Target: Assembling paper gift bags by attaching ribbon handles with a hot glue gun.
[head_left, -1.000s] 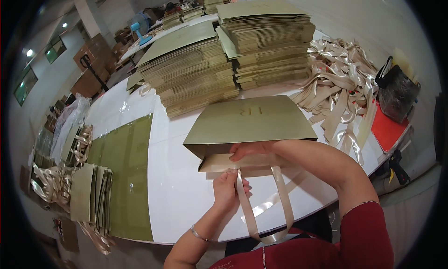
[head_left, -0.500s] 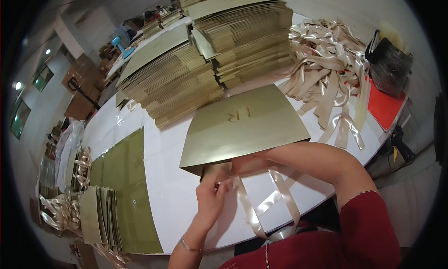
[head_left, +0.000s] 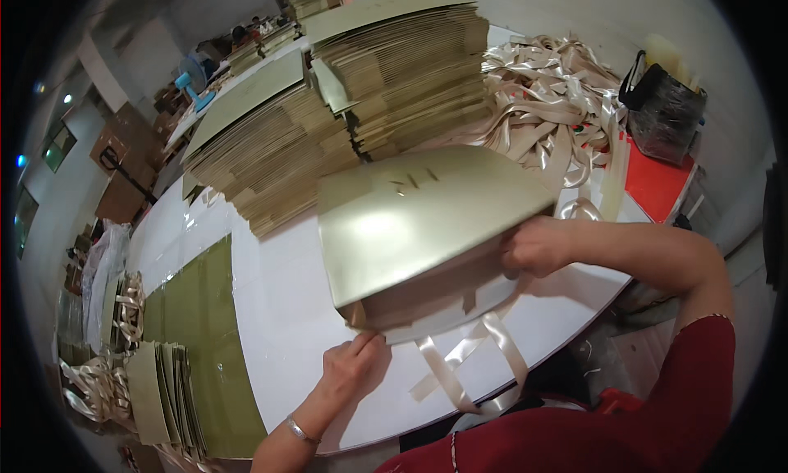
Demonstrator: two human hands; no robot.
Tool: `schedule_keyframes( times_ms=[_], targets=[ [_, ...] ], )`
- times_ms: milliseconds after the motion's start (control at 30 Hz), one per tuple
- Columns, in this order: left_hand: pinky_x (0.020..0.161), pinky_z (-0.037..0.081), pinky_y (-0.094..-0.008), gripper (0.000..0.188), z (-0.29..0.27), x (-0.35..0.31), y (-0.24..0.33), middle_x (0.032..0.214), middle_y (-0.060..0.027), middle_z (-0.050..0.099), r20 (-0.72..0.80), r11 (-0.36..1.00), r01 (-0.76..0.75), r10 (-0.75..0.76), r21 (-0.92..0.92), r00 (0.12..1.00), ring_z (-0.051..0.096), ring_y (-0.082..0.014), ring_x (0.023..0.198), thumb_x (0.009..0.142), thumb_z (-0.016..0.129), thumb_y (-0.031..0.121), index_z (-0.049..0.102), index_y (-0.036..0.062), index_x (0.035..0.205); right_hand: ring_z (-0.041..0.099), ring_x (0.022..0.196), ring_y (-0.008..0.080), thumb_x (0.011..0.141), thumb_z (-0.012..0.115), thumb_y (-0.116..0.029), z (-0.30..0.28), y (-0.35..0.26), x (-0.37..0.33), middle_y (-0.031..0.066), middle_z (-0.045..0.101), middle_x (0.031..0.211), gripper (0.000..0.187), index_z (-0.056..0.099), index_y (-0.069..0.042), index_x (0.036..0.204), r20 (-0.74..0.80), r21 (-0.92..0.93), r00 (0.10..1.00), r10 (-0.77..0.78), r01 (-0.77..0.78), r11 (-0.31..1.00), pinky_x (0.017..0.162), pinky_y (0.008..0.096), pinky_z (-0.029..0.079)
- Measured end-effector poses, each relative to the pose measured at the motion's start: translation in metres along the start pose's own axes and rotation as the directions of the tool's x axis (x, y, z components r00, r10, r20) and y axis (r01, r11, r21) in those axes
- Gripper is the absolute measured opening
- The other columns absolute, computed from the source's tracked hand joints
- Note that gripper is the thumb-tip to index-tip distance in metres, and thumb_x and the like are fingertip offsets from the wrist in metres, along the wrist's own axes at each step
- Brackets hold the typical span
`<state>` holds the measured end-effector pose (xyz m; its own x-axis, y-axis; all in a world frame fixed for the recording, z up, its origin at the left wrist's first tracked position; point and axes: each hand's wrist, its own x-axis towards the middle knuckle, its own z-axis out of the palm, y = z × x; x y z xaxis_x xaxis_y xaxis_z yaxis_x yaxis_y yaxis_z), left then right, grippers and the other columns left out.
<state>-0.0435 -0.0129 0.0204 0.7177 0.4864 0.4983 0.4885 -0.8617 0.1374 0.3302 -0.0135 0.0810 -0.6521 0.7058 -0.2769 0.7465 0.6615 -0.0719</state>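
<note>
A shiny gold paper gift bag (head_left: 435, 219) lies on the white tabletop, its mouth spread toward me and dark inside. Curled fingers of my left hand (head_left: 351, 365) pinch at the lower left corner of the mouth. On the opposite side, my right hand (head_left: 540, 245) is closed on the edge of the opening, part of its fingers hidden by the bag. A cream satin ribbon (head_left: 443, 374) loops out from below the mouth toward the table's front edge; where it joins the bag is hidden.
Tall stacks of flat gold bags (head_left: 402, 71) stand behind the bag. A heap of loose cream ribbons (head_left: 558, 104) lies at the far right, near a red sheet (head_left: 657, 182) and a dark container (head_left: 669, 112). Ribboned bags (head_left: 164, 391) stand at left beside an olive panel (head_left: 197, 333).
My right hand has come out of the bag to the right edge of its mouth. My left hand has shifted down and left to the corner. The mouth gapes wider.
</note>
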Motion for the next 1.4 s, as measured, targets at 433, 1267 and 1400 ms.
schedule_keyframes(
  times_ms=[433,1267,1400],
  targets=[
    [0.044,0.046,-0.0308,0.012,0.045,0.057,0.008,0.068,-0.0075,0.056,-0.240,0.996,0.081,-0.073,0.025,0.968,0.057,-0.0223,0.052,0.070,0.066,0.004,0.060,0.0037,0.081,0.054,0.088,0.0233,0.071,0.063,-0.013,0.054,-0.032,-0.031,0.0045,0.054,0.089,0.017,0.059,-0.009,0.087,-0.557,0.130,0.829,-0.053,0.150,0.980,0.073,0.0350,0.044],
    [0.044,0.045,-0.0311,0.009,0.053,0.059,0.015,0.064,-0.0068,0.052,-0.304,0.990,0.141,-0.136,-0.005,0.943,0.055,-0.0224,0.051,0.069,0.065,0.001,0.060,0.0047,0.075,0.058,0.079,0.0264,0.077,0.058,-0.015,0.016,-0.091,-0.014,0.0080,0.059,0.078,0.017,0.061,-0.007,0.092,-0.068,0.232,0.959,0.276,-0.254,0.939,0.069,0.0372,0.048],
    [0.047,0.047,-0.0320,0.011,0.054,0.060,0.018,0.069,-0.0079,0.057,-0.315,0.979,0.172,-0.200,-0.113,0.928,0.059,-0.0239,0.056,0.069,0.066,0.001,0.062,0.0041,0.078,0.057,0.080,0.0262,0.078,0.056,-0.015,0.024,-0.095,0.013,0.0083,0.057,0.080,0.024,0.058,-0.006,0.100,-0.356,0.240,0.923,0.147,-0.062,0.969,0.069,0.0361,0.049]
  ],
)
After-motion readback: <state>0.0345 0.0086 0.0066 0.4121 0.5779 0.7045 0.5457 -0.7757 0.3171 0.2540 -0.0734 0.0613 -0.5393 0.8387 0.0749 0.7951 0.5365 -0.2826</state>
